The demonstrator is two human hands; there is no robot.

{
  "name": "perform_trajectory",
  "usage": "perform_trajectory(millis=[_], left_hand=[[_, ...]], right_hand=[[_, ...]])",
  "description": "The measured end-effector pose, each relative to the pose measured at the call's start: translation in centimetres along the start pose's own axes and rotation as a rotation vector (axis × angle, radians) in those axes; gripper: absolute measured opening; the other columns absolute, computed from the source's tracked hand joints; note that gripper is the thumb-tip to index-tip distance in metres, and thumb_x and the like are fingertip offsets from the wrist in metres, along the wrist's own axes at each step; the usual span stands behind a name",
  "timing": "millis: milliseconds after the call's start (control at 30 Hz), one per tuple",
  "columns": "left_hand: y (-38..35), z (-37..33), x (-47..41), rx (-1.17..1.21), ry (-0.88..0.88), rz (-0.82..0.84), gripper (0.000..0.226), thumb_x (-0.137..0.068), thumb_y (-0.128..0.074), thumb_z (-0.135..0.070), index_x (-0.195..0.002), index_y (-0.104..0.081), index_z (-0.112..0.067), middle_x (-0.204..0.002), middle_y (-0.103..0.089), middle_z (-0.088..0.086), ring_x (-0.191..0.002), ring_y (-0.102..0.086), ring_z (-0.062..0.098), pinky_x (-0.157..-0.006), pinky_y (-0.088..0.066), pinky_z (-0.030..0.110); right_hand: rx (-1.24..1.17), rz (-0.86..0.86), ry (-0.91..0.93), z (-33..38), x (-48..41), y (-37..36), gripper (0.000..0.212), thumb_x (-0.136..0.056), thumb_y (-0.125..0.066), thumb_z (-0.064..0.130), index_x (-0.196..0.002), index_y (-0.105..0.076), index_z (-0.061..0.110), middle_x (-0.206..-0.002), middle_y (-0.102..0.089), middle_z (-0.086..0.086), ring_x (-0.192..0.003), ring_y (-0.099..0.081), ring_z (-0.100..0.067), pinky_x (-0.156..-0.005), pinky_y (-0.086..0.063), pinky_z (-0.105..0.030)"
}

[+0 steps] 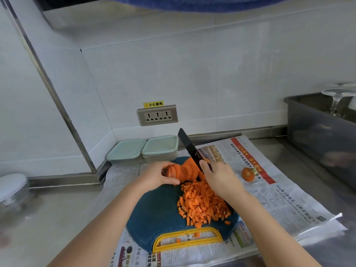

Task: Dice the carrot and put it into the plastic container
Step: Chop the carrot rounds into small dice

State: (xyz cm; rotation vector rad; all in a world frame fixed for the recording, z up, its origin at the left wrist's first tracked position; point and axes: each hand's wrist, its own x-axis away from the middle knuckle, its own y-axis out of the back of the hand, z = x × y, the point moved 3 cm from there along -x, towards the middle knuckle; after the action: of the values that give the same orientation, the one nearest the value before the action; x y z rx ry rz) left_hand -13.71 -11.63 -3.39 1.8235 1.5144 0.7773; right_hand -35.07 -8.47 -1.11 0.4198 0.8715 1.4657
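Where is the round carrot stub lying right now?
In the head view the carrot stub lies on the newspaper, off the blue cutting board, just right of the right hand that grips the knife.

Handle of knife point(189, 147) inside right hand point(219, 178)

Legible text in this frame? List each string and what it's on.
"小心触电": yellow sticker above the wall socket.
Headlines and body print on the newspaper: Chinese, too blurred to read reliably.
Mark on the blade of the knife: too small to read.
No other text is visible.
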Motion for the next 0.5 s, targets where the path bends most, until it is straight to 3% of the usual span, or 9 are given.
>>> perform_trajectory(millis=[67, 167, 267, 367, 500], left_hand=[[-0.6, -0.3, 0.4, -0.004, -0.037, -0.047, 0.079, -0.062, -0.081, -0.050, -0.133, -0.052, -0.028, -0.123, -0.059, -0.011, -0.114, -0.054, 0.009, -0.097, -0.042, 0.026], [-1.1, -0.5, 0.9, -0.034, -0.086, -0.131, 0.065, -0.074, -0.079, -0.037, -0.131, -0.051, -0.029, -0.112, -0.056, -0.016, -0.104, -0.051, 0.003, -0.080, -0.036, 0.009], [-1.4, -0.5, 1.2, -0.036, -0.109, -0.182, 0.059, -0.076, -0.078, -0.031, -0.129, -0.051, -0.028, -0.106, -0.058, -0.015, -0.099, -0.054, 0.004, -0.078, -0.037, 0.010], [-1.4, -0.6, 1.3, -0.014, -0.100, -0.216, 0.053, -0.078, -0.076, -0.024, -0.127, -0.055, -0.023, -0.101, -0.065, -0.003, -0.095, -0.057, 0.008, -0.077, -0.038, 0.005], [-1.1, -1.3, 1.8, -0.003, -0.119, -0.259, 0.025, -0.080, -0.074, -0.020, -0.092, -0.055, -0.032, -0.091, -0.066, 0.015, -0.083, -0.060, 0.018, -0.073, -0.039, 0.005]], right_hand=[[-0.026, 0.004, 0.024, 0.2, 0.1, 0.0, 0.044, -0.102, -0.036, 0.037, -0.063, -0.042, 0.018, -0.062, -0.047, 0.000, -0.059, -0.051, -0.017, -0.052, -0.037, -0.027], [-0.064, -0.006, 0.019, 0.2, 0.1, 0.0, 0.044, -0.102, -0.036, 0.037, -0.063, -0.043, 0.017, -0.059, -0.045, 0.001, -0.054, -0.046, -0.012, -0.048, -0.032, -0.021], [-0.083, -0.023, 0.020, 0.1, 0.4, 0.4, 0.046, -0.102, -0.035, 0.037, -0.061, -0.041, 0.019, -0.057, -0.044, 0.003, -0.050, -0.042, -0.008, -0.043, -0.029, -0.017], [-0.098, -0.036, 0.009, -0.1, 0.6, 0.8, 0.045, -0.102, -0.035, 0.038, -0.061, -0.041, 0.021, -0.058, -0.045, 0.003, -0.051, -0.044, -0.007, -0.044, -0.028, -0.016], [-0.115, -0.022, -0.009, -0.3, 0.6, 1.0, 0.046, -0.102, -0.033, 0.040, -0.062, -0.044, 0.019, -0.060, -0.048, 0.001, -0.054, -0.047, -0.010, -0.048, -0.032, -0.022]])
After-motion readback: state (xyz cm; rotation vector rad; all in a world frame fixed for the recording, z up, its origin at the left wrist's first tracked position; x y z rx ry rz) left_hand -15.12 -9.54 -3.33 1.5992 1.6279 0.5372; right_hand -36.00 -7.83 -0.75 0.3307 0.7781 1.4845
